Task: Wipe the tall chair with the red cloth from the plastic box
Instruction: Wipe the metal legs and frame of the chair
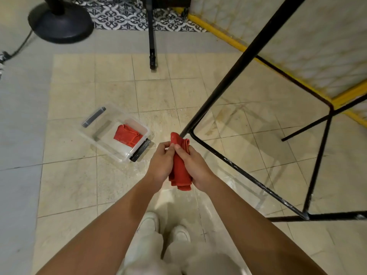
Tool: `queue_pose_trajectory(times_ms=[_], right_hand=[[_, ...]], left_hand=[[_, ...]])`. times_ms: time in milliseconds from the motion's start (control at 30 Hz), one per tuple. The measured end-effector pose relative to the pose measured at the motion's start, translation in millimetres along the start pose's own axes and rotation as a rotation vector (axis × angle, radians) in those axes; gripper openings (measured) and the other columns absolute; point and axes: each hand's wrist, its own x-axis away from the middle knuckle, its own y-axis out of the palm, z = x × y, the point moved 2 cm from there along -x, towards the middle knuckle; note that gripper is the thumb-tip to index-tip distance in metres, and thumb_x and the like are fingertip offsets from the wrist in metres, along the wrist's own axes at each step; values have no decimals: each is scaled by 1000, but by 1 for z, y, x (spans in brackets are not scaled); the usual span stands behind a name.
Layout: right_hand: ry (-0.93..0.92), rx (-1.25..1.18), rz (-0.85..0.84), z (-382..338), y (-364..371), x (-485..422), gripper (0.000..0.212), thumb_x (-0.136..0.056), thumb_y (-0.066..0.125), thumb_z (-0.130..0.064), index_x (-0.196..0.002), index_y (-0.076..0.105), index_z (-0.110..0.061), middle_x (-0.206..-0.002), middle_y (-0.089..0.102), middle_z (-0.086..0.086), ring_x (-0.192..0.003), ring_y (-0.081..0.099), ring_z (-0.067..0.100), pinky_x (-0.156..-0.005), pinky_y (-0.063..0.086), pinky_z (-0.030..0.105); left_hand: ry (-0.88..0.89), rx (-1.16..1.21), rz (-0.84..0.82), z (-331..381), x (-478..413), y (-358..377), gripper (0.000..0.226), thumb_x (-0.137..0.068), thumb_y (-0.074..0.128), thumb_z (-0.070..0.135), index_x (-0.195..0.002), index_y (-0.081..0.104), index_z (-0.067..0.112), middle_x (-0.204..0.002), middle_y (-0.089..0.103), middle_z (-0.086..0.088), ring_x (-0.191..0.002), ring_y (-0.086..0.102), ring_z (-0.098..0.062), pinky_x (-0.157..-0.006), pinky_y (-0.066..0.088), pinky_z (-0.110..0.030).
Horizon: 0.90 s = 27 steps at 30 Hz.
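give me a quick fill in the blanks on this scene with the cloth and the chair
The left hand and the right hand both grip a folded cloth coloured ____.
A second cloth lies ____ the clear plastic box.
The box stands on the floor to the ____ of the hands.
The tall chair has thin metal legs coloured ____.
Missing words: red; inside; left; black.

Front and centre, between left hand and right hand: cloth, gripped by both. Down left on the floor: plastic box, second cloth inside its right end. Right of the hands: tall chair, one leg's foot just behind the cloth. Far back left: fan base.
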Motion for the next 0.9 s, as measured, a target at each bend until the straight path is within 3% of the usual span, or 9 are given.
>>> queue_pose_trajectory(times_ms=[100,267,433,567,633,733,900], right_hand=[[-38,-52,24,-8,-8,16,36,-91,56,-42,-121,50,-23,-112,64,19,-88,67,40,-71,57,52],[-103,37,131,-19,-26,29,38,-94,53,-37,-127,48,-19,-117,61,9,-101,63,26,-87,54,47],[-175,170,283,-36,-45,31,29,-96,50,-28,-123,49,-18,-104,63,7,-83,65,23,-66,57,36],[-263,361,450,-56,-62,21,35,-97,47,-23,-131,38,-20,-104,59,6,-74,61,21,-60,55,35],[-263,446,485,-65,-66,14,38,-96,48,-25,-133,36,-24,-104,55,5,-75,62,28,-52,55,37],[-300,685,516,-73,-66,0,35,-94,53,-32,-127,50,-23,-112,52,1,-93,60,27,-73,55,41],[-279,810,444,-69,-53,-12,31,-95,51,-31,-123,56,-18,-117,45,-3,-83,62,25,-71,56,40]], left_hand=[[59,-60,-17,12,15,4,22,-100,41,33,-115,55,25,-102,66,-2,-88,64,-16,-76,54,-33],[132,-170,-77,29,27,14,26,-100,40,32,-115,60,30,-106,66,4,-96,61,-14,-85,49,-32],[139,-160,8,37,24,30,27,-94,49,34,-114,65,29,-106,69,3,-99,63,-20,-94,49,-42],[111,-131,109,28,16,34,31,-95,47,32,-123,59,28,-99,64,14,-85,58,-4,-76,43,-20],[124,-148,132,26,13,36,32,-95,48,33,-125,56,28,-99,59,16,-93,58,-6,-78,40,-20],[147,-154,161,27,10,40,32,-94,51,31,-125,56,28,-108,63,11,-98,58,-10,-84,42,-24],[212,-199,187,25,8,46,32,-93,53,26,-125,57,25,-113,67,6,-100,62,-11,-84,43,-22]])
